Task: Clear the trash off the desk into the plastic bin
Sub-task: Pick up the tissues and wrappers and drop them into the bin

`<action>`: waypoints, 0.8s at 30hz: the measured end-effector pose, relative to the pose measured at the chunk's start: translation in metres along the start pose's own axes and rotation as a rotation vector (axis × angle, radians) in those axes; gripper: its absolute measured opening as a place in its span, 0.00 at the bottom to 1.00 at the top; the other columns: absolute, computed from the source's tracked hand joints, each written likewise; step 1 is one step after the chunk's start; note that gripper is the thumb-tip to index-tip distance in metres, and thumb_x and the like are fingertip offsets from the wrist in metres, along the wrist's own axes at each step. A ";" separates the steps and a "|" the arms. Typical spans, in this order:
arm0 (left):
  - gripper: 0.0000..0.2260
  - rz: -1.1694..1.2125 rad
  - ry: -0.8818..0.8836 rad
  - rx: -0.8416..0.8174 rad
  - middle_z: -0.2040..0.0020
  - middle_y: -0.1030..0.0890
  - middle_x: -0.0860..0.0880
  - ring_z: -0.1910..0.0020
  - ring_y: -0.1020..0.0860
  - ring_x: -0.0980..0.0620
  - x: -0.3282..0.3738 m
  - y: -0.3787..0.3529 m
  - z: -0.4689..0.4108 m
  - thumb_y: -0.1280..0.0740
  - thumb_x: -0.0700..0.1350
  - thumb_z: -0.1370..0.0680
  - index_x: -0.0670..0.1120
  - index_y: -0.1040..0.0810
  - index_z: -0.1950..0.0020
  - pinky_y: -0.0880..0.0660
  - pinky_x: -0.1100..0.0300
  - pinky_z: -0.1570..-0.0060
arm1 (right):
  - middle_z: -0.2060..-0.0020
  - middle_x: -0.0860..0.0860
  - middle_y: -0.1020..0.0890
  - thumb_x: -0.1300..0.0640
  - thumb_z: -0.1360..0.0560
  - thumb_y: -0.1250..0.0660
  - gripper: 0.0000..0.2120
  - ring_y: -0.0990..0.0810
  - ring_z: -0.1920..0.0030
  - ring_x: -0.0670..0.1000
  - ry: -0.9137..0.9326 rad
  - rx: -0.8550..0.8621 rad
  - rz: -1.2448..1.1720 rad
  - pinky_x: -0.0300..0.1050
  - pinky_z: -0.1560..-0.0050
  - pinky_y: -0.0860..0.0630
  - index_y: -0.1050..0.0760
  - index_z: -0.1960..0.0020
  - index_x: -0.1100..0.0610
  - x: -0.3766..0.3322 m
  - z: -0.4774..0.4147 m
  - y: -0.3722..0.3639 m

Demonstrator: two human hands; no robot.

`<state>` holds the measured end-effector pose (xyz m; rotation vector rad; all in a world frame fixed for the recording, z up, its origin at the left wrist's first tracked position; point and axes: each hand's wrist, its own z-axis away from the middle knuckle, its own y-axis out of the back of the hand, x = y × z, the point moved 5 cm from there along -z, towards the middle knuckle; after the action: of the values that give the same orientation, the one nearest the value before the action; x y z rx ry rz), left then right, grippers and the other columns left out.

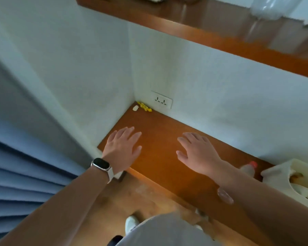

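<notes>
Trash still on the desk (160, 157), nothing binned as far as I can see. Plastic bin not identifiable in view; the white bag-like thing (288, 176) at far right may be it, can't tell. Left of that bag: small bottle with a red cap (248, 168). Both hands flat and spread over the desk, holding nothing: left hand (122, 148), right hand (196, 151). Left to do: yellow scraps (144, 106) and white crumb (135, 108) in the back corner under the wall socket (161, 102). Path to the corner looks clear.
</notes>
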<state>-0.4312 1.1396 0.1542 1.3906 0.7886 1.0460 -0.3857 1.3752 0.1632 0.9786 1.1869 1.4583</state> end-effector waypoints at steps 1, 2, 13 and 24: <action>0.23 0.005 0.008 -0.007 0.23 0.40 0.51 0.24 0.43 0.49 -0.016 -0.002 0.000 0.46 0.59 0.20 0.57 0.41 0.25 0.45 0.47 0.27 | 0.25 0.51 0.38 0.39 0.19 0.51 0.26 0.41 0.24 0.54 -0.004 -0.008 0.000 0.53 0.27 0.42 0.41 0.25 0.50 -0.011 -0.009 0.001; 0.23 0.006 0.014 -0.011 0.23 0.40 0.51 0.24 0.43 0.48 -0.030 -0.003 -0.001 0.46 0.59 0.20 0.56 0.41 0.25 0.44 0.47 0.28 | 0.25 0.51 0.38 0.39 0.19 0.51 0.26 0.41 0.24 0.54 -0.009 -0.019 0.001 0.53 0.27 0.42 0.41 0.25 0.50 -0.021 -0.018 0.001; 0.23 0.042 -0.034 -0.052 0.25 0.36 0.47 0.26 0.39 0.45 -0.081 -0.034 -0.049 0.43 0.58 0.20 0.53 0.38 0.26 0.38 0.46 0.30 | 0.27 0.51 0.34 0.40 0.20 0.50 0.26 0.37 0.27 0.55 -0.045 -0.051 0.004 0.55 0.29 0.36 0.39 0.27 0.51 -0.054 -0.088 -0.004; 0.24 0.116 0.149 -0.148 0.24 0.40 0.43 0.26 0.40 0.42 -0.086 -0.062 -0.140 0.41 0.54 0.20 0.49 0.39 0.25 0.37 0.44 0.32 | 0.28 0.53 0.33 0.44 0.20 0.43 0.24 0.33 0.30 0.55 -0.024 -0.061 -0.117 0.54 0.33 0.33 0.37 0.27 0.53 -0.036 -0.199 -0.025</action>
<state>-0.5853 1.1210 0.0714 1.2550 0.7294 1.2848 -0.5654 1.3031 0.0989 0.8685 1.1562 1.3780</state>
